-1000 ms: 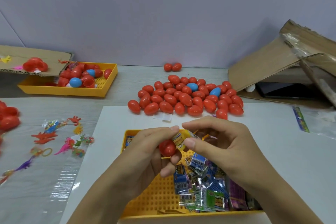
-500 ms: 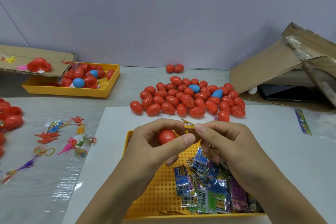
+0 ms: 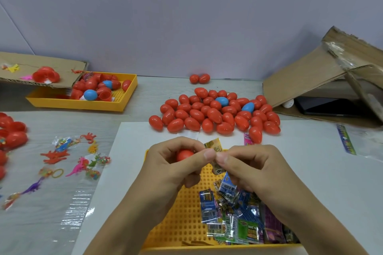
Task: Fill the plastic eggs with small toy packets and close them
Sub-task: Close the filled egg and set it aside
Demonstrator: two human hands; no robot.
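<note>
Above the near yellow tray (image 3: 165, 223), the left hand (image 3: 172, 163) curls around a red egg half (image 3: 184, 154) to steady it, while the right hand (image 3: 248, 165) pinches 1 yellow toy packet (image 3: 214, 146) at its mouth, apparently for stuffing.

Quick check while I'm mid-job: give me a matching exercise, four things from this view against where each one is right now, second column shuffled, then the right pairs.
Things:
1. red egg
2. yellow packet
3. heap of closed eggs
4. far yellow tray

Places:
A. back left, partly under a cardboard flap
B. gripped in the left hand
C. on the table beyond the hands
D. pinched between both hands' fingertips, right hand included

Pairs: 1-B, 2-D, 3-C, 4-A
</note>
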